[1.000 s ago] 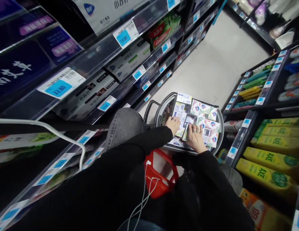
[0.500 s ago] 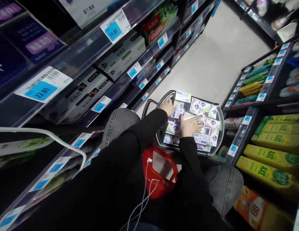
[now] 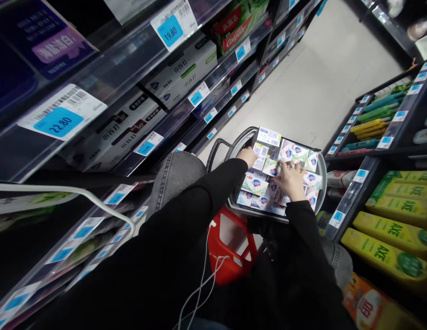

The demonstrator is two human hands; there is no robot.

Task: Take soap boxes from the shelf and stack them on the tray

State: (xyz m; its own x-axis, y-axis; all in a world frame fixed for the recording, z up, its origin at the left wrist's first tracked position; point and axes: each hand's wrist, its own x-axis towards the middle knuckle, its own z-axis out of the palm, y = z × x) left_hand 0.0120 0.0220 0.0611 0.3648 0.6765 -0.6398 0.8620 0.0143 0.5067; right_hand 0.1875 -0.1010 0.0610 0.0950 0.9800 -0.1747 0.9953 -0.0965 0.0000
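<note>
Head view: left hand [image 3: 248,156] and right hand [image 3: 291,180] rest flat, fingers released, on soap boxes [image 3: 255,184] packed in a grey basket [image 3: 234,151] on the aisle floor [image 3: 316,91].

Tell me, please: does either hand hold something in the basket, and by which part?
It cannot be told. Both the left hand and the right hand rest on the soap boxes in the grey basket, but no clear grasp shows.

Shelf price tag [image 3: 62,120] reads 22.80; upper tag [image 3: 172,25] 19.80; yellow packs [image 3: 392,229] read AXE; red-green box [image 3: 234,34] Colgate.
</note>
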